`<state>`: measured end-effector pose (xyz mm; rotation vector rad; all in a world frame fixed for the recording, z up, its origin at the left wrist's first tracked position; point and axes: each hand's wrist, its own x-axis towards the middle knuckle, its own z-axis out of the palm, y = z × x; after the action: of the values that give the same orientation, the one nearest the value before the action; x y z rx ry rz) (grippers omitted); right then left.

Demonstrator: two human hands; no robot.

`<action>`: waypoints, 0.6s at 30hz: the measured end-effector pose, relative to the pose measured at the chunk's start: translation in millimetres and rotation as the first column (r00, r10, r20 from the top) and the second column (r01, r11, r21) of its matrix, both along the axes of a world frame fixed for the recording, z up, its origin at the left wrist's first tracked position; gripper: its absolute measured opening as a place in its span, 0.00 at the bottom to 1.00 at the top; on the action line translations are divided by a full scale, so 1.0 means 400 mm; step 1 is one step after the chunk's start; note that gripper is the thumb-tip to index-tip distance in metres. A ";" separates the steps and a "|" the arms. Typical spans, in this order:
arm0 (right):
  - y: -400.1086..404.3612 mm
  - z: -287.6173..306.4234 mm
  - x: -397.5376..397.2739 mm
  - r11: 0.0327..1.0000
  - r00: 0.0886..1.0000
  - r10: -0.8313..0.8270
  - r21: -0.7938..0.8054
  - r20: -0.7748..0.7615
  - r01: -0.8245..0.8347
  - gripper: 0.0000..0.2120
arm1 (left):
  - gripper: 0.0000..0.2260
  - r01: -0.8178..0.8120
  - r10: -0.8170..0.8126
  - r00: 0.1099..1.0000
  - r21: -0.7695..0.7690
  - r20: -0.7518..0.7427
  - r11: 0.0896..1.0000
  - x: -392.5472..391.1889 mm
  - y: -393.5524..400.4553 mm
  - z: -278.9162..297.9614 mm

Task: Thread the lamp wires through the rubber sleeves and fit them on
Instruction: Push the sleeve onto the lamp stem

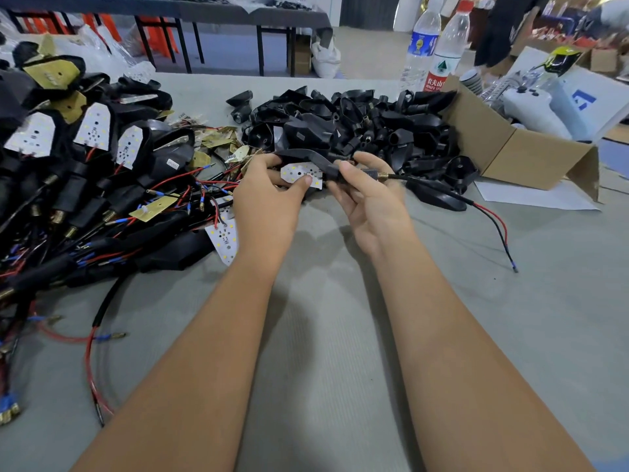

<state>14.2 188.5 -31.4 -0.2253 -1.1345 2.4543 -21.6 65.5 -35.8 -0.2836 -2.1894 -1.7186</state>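
My left hand [269, 195] pinches a white LED lamp board [299, 173], thumb on its face. A black rubber sleeve [313, 158] sits over the board's far end. My right hand [364, 195] grips the sleeve's neck, where a brass threaded stem [376, 174] sticks out. From the stem a black cable runs right and splits into red and black wires [500, 229] that lie on the grey table [323, 318]. A heap of loose black rubber sleeves [357, 124] lies just behind my hands.
A big pile of lamp boards with sleeves and red wires [85, 185] covers the left side. An open cardboard box [517, 144] stands at the right, with two water bottles [442, 52] behind the heap. A person in dark clothes [503, 25] is at the far right.
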 end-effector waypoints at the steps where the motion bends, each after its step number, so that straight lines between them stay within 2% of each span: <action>1: -0.002 0.001 -0.001 1.000 1.000 0.004 0.010 -0.013 -0.003 0.13 | 0.17 -0.002 0.002 1.000 -0.011 0.020 1.000 0.001 -0.001 0.001; 5: -0.007 0.003 -0.003 0.997 0.998 0.028 0.076 -0.058 -0.023 0.21 | 0.15 0.040 -0.043 0.992 0.030 0.118 0.999 0.005 -0.007 0.002; 8: -0.006 -0.001 -0.004 0.993 0.999 -0.024 0.115 -0.033 0.027 0.19 | 0.14 0.029 -0.031 0.991 0.018 0.133 0.999 0.009 -0.009 0.003; 11: -0.003 -0.006 -0.006 0.990 0.996 -0.085 0.113 0.014 0.083 0.14 | 0.14 -0.014 0.019 0.996 -0.058 0.088 0.998 0.014 -0.012 0.001; 15: -0.001 -0.011 -0.013 0.984 0.989 -0.116 0.146 0.089 0.103 0.09 | 0.13 -0.051 0.043 0.998 -0.166 -0.049 0.985 0.006 -0.012 -0.007; 18: 0.003 -0.012 -0.016 0.984 0.986 -0.116 0.148 0.118 0.098 0.08 | 0.14 -0.066 0.039 0.988 -0.176 -0.152 0.982 0.003 -0.013 -0.009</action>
<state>7.8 189.5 -36.3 -0.3935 -1.3086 2.2816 -20.6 60.2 -39.5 -0.3819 -2.2244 -1.4253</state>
